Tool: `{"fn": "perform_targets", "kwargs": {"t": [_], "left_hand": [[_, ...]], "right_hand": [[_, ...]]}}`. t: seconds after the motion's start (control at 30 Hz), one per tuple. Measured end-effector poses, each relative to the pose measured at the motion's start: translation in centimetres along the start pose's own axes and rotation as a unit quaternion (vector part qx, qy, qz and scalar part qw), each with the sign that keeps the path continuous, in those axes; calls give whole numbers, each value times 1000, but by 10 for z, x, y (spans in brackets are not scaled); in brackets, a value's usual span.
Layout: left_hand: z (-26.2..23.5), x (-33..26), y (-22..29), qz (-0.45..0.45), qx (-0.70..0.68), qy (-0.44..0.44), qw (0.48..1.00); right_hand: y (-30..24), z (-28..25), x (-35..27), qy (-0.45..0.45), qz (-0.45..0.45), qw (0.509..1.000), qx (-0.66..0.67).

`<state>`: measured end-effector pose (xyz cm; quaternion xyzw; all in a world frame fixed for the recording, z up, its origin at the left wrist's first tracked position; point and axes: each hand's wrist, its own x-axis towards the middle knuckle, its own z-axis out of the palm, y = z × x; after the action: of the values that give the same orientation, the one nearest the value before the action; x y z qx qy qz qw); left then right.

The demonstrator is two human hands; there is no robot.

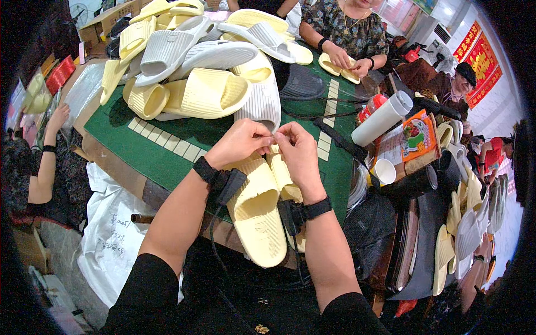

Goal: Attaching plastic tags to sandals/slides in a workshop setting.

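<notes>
My left hand [239, 144] and my right hand [300, 159] meet at the fingertips over a pair of pale yellow slide slippers. Both hands are closed in a pinch; whatever lies between the fingertips is too small to make out. Directly under my hands, the left yellow slipper [259, 237] rests with its open heel toward me. Beside it the other yellow slipper [283, 177] is partly covered by my right hand and wrist. Just beyond my fingers a grey ribbed slipper [262, 100] juts from the heap. Each wrist wears a black band with a cable.
A heap of yellow and grey slippers [220, 92] covers the far left of the green table mat [111, 125]. White tiles [167, 140] line it. At right stand a white tumbler [382, 118], paper cup [384, 171] and orange package [407, 142]. Across the table, a person's hands hold yellow slippers [329, 64].
</notes>
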<state>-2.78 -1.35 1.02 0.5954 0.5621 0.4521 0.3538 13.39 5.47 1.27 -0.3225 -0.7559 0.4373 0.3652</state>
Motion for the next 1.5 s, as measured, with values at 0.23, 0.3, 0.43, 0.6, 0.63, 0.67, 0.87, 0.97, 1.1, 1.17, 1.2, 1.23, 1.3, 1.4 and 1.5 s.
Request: {"fn": "perform_targets", "kwargs": {"t": [0.23, 0.3, 0.43, 0.6, 0.63, 0.67, 0.87, 0.97, 1.1, 1.17, 1.2, 1.23, 1.3, 1.4, 1.5], "left_hand": [[0, 0, -1, 9, -20, -1, 1000], [-1, 0, -1, 10, -17, -4, 1000], [0, 0, -3, 10, -15, 2, 1000], [0, 0, -2, 4, -11, 5, 1000], [0, 0, -1, 3, -11, 7, 1000], [0, 0, 0, 1, -11, 9, 1000], [0, 2, -7, 23, -15, -4, 1000], [-1, 1, -4, 15, -14, -3, 1000], [0, 0, -3, 7, -12, 0, 1000], [1, 0, -4, -1, -28, 10, 1000], [1, 0, -3, -1, -28, 11, 1000], [0, 0, -2, 0, -24, 7, 1000], [0, 0, -3, 1, -20, 3, 1000], [1, 0, -6, -2, -34, 8, 999], [-1, 0, -6, 7, -18, 7, 1000]], "right_hand": [[-2, 1, 0, 5, 12, 1000, 7], [-2, 0, 0, 4, 13, 1000, 13], [-4, 0, 0, -5, 3, 1000, -7], [-5, 0, -1, -7, -3, 1000, -18], [-4, 0, -1, 3, -7, 1000, -7], [-4, 0, -1, 12, -11, 1000, 3], [0, 0, 0, -2, -4, 1000, -18], [-2, 0, 0, -10, -15, 999, -29], [0, 1, 0, -15, -12, 1000, -22], [2, 1, 0, 0, -10, 1000, 1], [3, 1, 1, 0, -10, 1000, 1], [3, 1, 1, 19, -15, 1000, 13], [2, 1, 1, 37, -20, 999, 25], [-2, 1, -1, 5, -7, 1000, 22], [-7, 1, -2, -22, -8, 1000, -12]]}}
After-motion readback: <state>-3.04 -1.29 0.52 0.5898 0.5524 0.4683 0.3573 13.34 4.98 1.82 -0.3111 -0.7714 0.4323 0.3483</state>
